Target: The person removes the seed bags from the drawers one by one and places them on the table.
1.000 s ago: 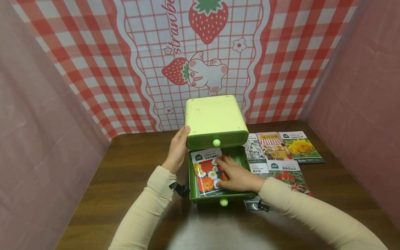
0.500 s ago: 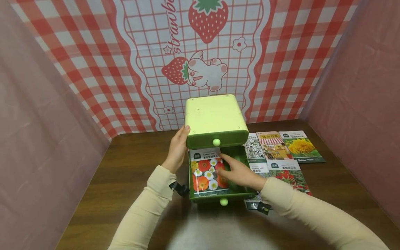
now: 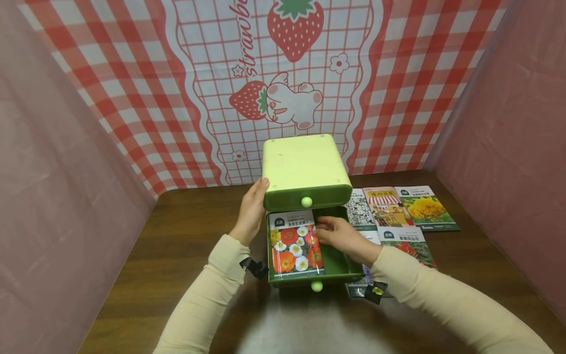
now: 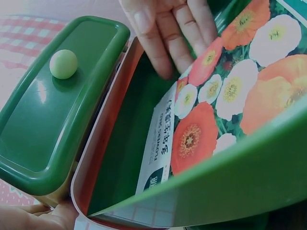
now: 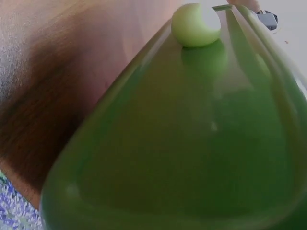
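A pale-yellow and green two-drawer box (image 3: pixel 305 164) stands on the table, its lower drawer (image 3: pixel 342 265) pulled out. In that drawer's left part lies a flower seed packet (image 3: pixel 295 250) with red, orange and white blooms. My left hand (image 3: pixel 250 212) rests against the box's left side, thumb near the front top corner. Over the drawer, my right hand (image 3: pixel 345 237) has its fingertips right at the packet's right edge. The left wrist view shows those fingers (image 4: pixel 177 36) loosely extended beside the packet. The right wrist view is mostly filled by the drawer front (image 5: pixel 168 143) and its round knob (image 5: pixel 194 26).
Several more seed packets lie right of the box, including a yellow-flower one (image 3: pixel 426 209), one with a striped awning (image 3: pixel 385 206) and a red-flower one (image 3: pixel 407 246). The right forearm overlaps some of them. A red checked cloth (image 3: pixel 411 88) hangs behind the table.
The seed packet has shifted slightly left and straightened in the drawer. My right hand has drawn back from its top to the right edge. The left hand has stayed put.
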`<control>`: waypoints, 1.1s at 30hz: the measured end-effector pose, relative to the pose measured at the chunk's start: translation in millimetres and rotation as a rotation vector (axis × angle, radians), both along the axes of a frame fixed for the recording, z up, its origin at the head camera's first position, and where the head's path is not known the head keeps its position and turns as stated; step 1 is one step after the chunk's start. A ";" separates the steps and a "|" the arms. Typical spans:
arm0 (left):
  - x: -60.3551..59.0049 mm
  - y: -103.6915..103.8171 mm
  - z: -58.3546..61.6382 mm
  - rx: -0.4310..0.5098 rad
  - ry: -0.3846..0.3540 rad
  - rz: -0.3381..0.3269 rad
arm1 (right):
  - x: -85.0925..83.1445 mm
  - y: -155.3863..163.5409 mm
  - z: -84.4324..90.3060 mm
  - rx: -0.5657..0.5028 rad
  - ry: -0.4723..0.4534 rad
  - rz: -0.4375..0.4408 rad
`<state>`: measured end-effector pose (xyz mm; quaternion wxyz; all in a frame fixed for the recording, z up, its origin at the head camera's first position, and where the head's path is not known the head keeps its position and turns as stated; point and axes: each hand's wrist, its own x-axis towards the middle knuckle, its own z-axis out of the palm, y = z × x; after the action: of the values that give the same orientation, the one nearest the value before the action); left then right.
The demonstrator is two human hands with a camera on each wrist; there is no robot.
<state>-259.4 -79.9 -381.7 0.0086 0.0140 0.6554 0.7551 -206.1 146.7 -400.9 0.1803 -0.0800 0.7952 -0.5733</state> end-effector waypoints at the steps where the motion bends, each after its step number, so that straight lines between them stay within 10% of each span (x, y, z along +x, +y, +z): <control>1: 0.1 0.1 0.0 0.000 -0.002 0.000 | -0.8 0.8 0.0 0.000 -0.014 -0.006; 33: 2.6 -0.3 1.7 0.010 0.008 -0.023 | -6.0 5.6 4.3 0.016 -0.055 -0.023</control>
<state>-256.9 -80.1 -380.0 0.0146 0.0248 0.6514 0.7582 -212.1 152.2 -396.5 0.1962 -0.0534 0.7953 -0.5711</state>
